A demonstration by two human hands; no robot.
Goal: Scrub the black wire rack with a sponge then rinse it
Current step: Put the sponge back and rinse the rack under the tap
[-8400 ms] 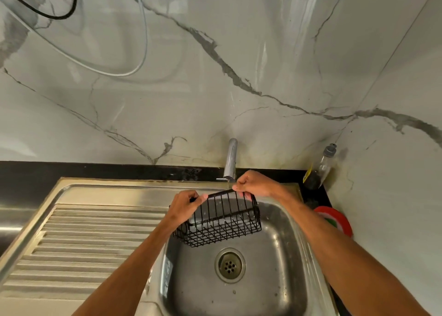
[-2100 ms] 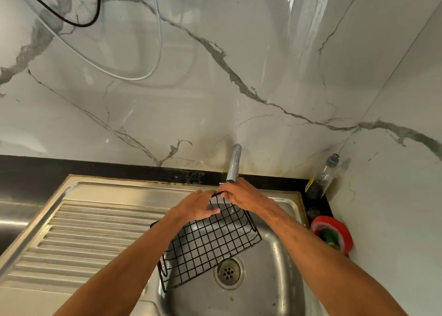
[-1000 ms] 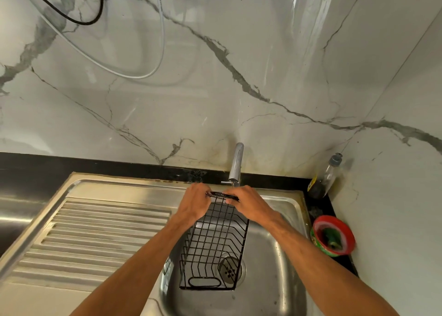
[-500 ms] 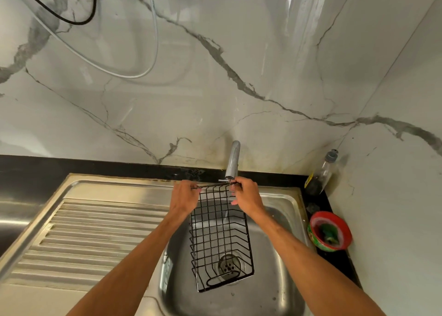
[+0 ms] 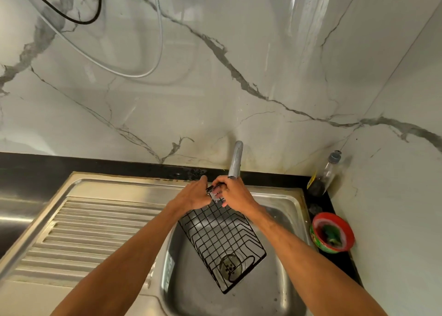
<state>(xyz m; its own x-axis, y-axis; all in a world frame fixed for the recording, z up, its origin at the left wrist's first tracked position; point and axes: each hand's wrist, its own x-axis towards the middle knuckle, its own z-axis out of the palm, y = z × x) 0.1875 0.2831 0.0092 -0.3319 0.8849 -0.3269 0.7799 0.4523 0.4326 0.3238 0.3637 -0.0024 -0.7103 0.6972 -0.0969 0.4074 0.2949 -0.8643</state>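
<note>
The rack's lower end has swung over to the right since half a second ago, and the two hands have closed in on each other at the top. Now the left hand point(image 5: 192, 196) and the right hand point(image 5: 235, 196) both have a grip on the upper edge of the black wire rack point(image 5: 222, 239), fingers curled round the wire, knuckles nearly touching, just below the faucet point(image 5: 235, 159) spout. The rack hangs tilted from that edge down into the sink point(image 5: 191, 291) basin, its far end low and to the right, over the drain point(image 5: 230, 265), which shows through the grid. Exactly where the fingertips pinch is hidden behind the hands themselves, and whether the rack's bottom corner touches the basin floor I cannot tell. Any water from the spout is too faint to make out. On the black table at the right a bottle point(image 5: 323, 174) stands in the corner, and nearer, a red bowl point(image 5: 333, 235) with something green inside, too blurred to name. Both forearms are cut off by the lower edge.
</note>
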